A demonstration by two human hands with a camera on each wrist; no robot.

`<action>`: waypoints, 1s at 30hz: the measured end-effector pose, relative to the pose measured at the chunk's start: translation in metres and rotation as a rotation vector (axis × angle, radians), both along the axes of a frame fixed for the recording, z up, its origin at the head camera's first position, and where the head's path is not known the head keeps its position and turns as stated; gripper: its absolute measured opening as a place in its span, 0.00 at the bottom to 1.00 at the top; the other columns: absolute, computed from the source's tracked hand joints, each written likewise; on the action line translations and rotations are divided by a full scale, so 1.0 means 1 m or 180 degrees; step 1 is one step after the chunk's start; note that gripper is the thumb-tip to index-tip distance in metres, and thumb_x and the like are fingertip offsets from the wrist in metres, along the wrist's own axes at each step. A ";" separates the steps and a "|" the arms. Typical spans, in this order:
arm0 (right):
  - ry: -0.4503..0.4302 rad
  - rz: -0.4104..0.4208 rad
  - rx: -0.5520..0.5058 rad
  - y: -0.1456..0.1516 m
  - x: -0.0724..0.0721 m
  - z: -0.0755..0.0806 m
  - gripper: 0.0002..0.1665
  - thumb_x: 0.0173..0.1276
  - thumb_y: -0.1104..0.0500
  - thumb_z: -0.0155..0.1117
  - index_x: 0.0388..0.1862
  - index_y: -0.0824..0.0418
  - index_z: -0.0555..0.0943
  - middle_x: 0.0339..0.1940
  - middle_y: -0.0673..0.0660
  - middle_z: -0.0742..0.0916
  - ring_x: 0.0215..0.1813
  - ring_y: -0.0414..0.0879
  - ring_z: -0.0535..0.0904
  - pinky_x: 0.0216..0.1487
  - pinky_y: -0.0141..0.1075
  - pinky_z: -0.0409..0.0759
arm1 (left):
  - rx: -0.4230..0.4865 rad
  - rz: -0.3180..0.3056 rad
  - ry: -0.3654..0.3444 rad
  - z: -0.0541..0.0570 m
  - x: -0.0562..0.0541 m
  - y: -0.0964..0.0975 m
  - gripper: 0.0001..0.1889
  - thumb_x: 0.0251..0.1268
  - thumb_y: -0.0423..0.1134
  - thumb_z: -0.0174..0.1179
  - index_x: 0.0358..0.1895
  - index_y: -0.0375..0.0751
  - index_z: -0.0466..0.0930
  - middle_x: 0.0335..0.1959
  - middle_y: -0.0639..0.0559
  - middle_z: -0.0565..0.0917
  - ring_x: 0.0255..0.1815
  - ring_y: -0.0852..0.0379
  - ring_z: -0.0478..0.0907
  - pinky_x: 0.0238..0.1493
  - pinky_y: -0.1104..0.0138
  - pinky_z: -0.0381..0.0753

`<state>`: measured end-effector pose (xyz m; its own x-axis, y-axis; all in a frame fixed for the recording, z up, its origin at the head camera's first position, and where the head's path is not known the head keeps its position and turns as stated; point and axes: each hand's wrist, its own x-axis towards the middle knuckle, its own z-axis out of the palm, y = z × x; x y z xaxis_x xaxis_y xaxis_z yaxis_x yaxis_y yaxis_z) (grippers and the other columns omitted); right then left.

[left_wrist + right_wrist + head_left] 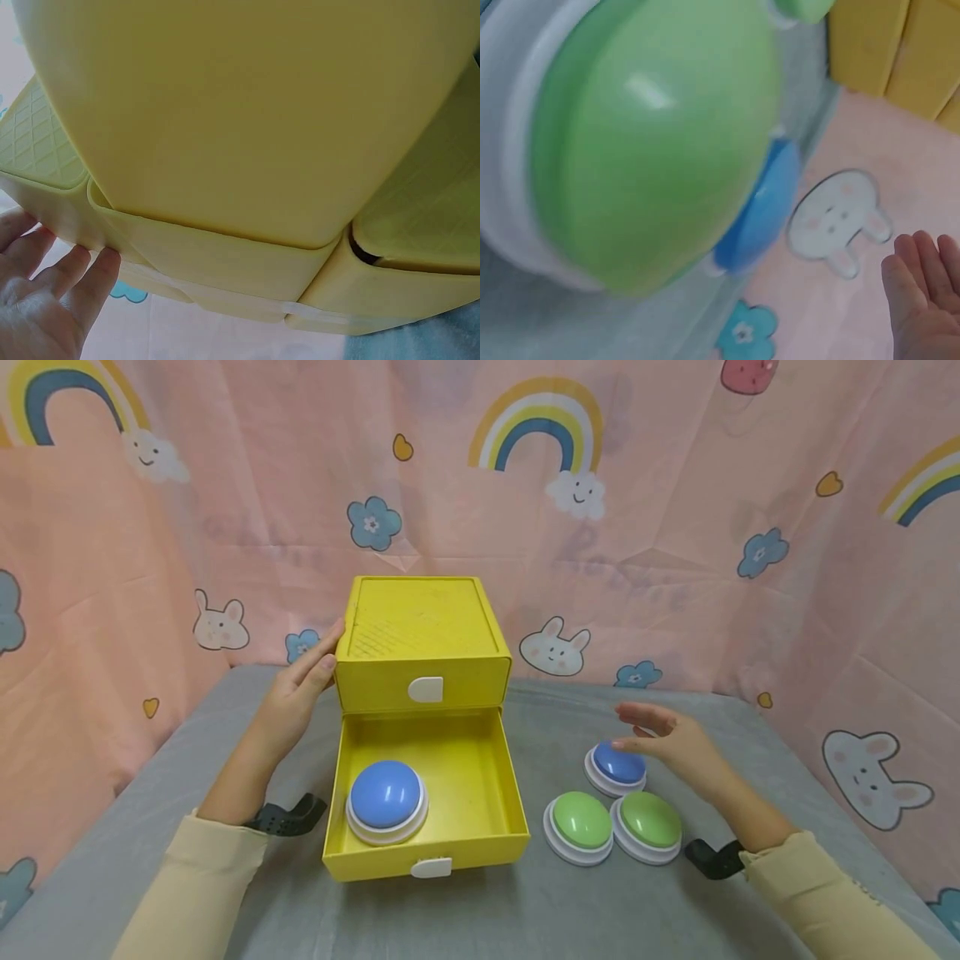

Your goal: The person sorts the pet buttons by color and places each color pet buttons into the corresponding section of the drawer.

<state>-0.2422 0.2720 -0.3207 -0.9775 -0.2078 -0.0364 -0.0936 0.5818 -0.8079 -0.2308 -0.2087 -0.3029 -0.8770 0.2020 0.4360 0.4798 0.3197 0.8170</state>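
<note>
Handle blue button [621,763], toward right edge of tabletop [570,910], by white base [608,787], as likely light, stiff, slick, with right grip [675,745] unclosed, left grip [292,693] straight-fingered against drawer box [420,617].

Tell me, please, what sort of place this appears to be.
It looks like a staged tabletop set, perhaps indoors: a creased pink cartoon-printed backdrop hangs behind and beside a flat grey-covered table, on which stands a boxy yellow two-drawer unit.
</note>
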 end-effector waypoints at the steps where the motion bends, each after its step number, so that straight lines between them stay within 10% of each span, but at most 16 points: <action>1: -0.0007 -0.0011 0.0005 0.002 -0.001 -0.002 0.45 0.66 0.46 0.70 0.77 0.58 0.64 0.76 0.61 0.71 0.78 0.58 0.63 0.74 0.48 0.67 | 0.0010 -0.0002 -0.0013 0.000 0.000 0.000 0.27 0.83 0.50 0.37 0.80 0.55 0.51 0.82 0.58 0.50 0.82 0.52 0.49 0.76 0.46 0.62; 30: -0.0353 0.0203 0.0229 0.037 -0.023 -0.048 0.49 0.64 0.51 0.72 0.77 0.68 0.60 0.76 0.70 0.68 0.78 0.69 0.57 0.76 0.62 0.60 | -0.0048 0.0021 0.0029 -0.001 -0.001 -0.001 0.27 0.83 0.50 0.36 0.80 0.55 0.51 0.82 0.57 0.50 0.82 0.51 0.50 0.76 0.51 0.64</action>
